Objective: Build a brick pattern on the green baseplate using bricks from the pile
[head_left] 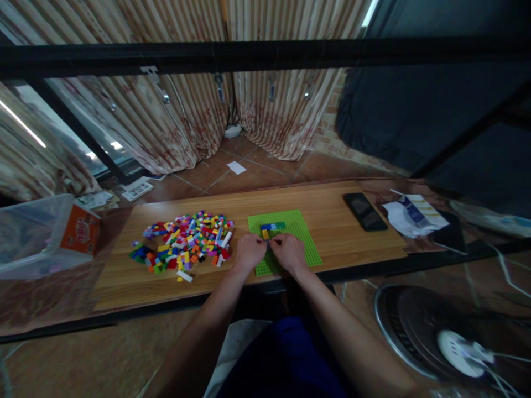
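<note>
Head view: both hands are working at the near edge of the table [332, 221]. Left hand [248, 251] is resting on the near left corner of the green baseplate [301, 235], fingers curling in, tips pressing together and pointing toward the right hand. Right hand [289, 251] is sitting just beside it on the baseplate, fingers likewise curling in tight. Fingertips of the two hands are meeting over the baseplate; something small is showing between them, too small to tell what.

Baseplate is lying flat at table centre, its near edge almost reaching the table's front edge. Blue-green brick [272, 226] is sitting on the baseplate just beyond the hands, yellow brick [265, 234] sitting just beside it on the near left.

Brick pile [185, 240] is lying loose left of the baseplate, close to the left hand; cannot tell whether touching. White brick [185, 275] is lying slightly apart at the pile's near edge.

Phone [365, 211] is lying flat right of the baseplate, well apart from the hands. Papers [415, 216] are lying at the table's right end. Clear bin [29, 232] is standing off the left end, orange box [81, 228] leaning against it. Fan [435, 331] is lying on the floor at lower right.
</note>
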The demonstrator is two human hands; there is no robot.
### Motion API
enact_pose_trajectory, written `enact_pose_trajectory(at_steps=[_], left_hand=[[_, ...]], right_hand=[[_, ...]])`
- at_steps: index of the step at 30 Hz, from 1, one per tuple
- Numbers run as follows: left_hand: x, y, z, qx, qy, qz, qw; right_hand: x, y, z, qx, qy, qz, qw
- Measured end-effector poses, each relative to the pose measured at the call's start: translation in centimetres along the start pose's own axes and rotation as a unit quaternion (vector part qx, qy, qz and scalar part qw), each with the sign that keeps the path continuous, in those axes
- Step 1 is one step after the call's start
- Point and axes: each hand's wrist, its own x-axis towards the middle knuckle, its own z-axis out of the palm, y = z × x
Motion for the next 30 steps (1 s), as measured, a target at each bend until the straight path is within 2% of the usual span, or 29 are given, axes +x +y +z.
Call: enact_pose_trajectory(at_steps=[6,14,25,30], left_hand=[[0.7,-0.1,0.1,-0.006,-0.023,-0.011,1.000],[1.2,-0.4,0.1,-0.026,-0.041,-0.023,0.999],[1.7,-0.8,0.5,-0.062,-0.061,-0.060,0.994],[1.7,-0.5,0.4,-0.066,-0.065,-0.043,0.995]], right_hand=[[0.5,0.1,-0.1,0.000,-0.001,-0.011,1.000],[1.3,0.0,-0.5,-0.002,-0.039,-0.030,0.999],[2.1,-0.1,-0.1,-0.019,-0.046,-0.038,0.998],[2.3,0.2,-0.6,0.008,-0.065,-0.093,0.994]])
